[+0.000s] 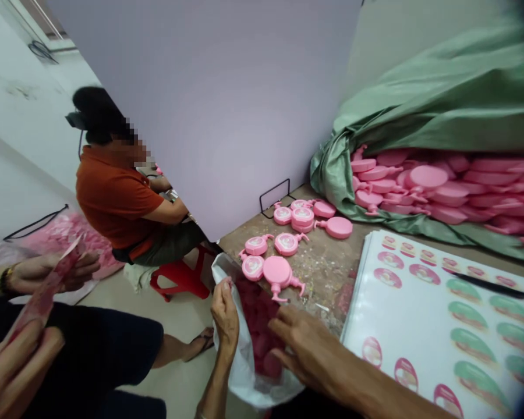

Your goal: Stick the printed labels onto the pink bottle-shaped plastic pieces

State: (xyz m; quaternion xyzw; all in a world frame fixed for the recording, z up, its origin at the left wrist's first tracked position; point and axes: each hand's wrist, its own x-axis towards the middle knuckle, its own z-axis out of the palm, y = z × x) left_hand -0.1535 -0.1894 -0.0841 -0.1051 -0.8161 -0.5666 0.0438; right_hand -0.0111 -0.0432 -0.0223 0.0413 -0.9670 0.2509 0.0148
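My left hand (pixel 224 317) pinches the rim of a white plastic bag (pixel 243 372) at the bottom middle. My right hand (pixel 305 349) lies spread over the bag's mouth, fingers reaching toward the dark pink pieces (pixel 257 326) filling it. Just beyond lie round pink plastic cases with curved side spouts (pixel 277 270), several bearing round labels, on a speckled wooden surface (pixel 327 273). To the right is a white sheet of printed oval labels (pixel 419 331). A green cloth (pixel 419 110) wraps a heap of unlabelled pink cases (pixel 428 186).
A co-worker's hands (pixel 52 273) hold a pink strip (pixel 43 297) at the left, above a dark-clothed lap. Another person in an orange shirt (pixel 113 198) sits on a red stool (pixel 179 276) behind a lilac board (pixel 209 110). A black wire stand (pixel 275 198) stands beyond the cases.
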